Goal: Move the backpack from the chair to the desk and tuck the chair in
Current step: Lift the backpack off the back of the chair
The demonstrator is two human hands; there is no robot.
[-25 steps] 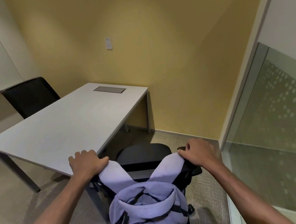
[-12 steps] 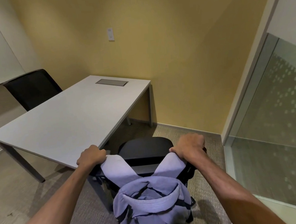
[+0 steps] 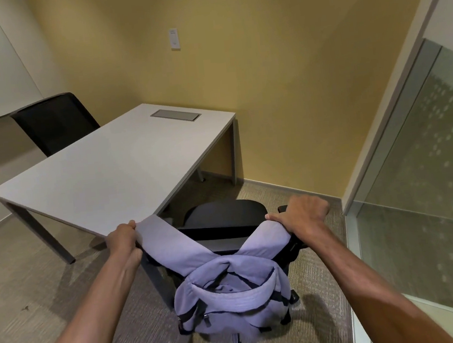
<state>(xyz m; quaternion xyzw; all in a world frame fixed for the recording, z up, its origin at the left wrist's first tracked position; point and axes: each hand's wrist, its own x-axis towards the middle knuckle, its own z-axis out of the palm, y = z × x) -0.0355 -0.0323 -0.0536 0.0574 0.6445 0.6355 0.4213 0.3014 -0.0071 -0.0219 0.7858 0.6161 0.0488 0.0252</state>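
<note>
A lavender backpack (image 3: 230,302) hangs by its two shoulder straps over the back of a black office chair (image 3: 224,219). My left hand (image 3: 123,242) grips the left strap, lifted off the chair's corner beside the desk edge. My right hand (image 3: 299,214) is closed on the right strap at the chair back's right corner. The white desk (image 3: 113,172) stands to the left of and beyond the chair. Much of the chair's back and base is hidden by the backpack.
A second black chair (image 3: 55,122) stands behind the desk at the far left. A grey cable hatch (image 3: 176,115) is set in the desktop. A frosted glass partition (image 3: 421,173) runs along the right. Yellow walls close off the back; the floor is carpet.
My left hand has pulled the left strap up and outward off the chair back. The view has tilted down and drawn back slightly, showing more of the chair's base.
</note>
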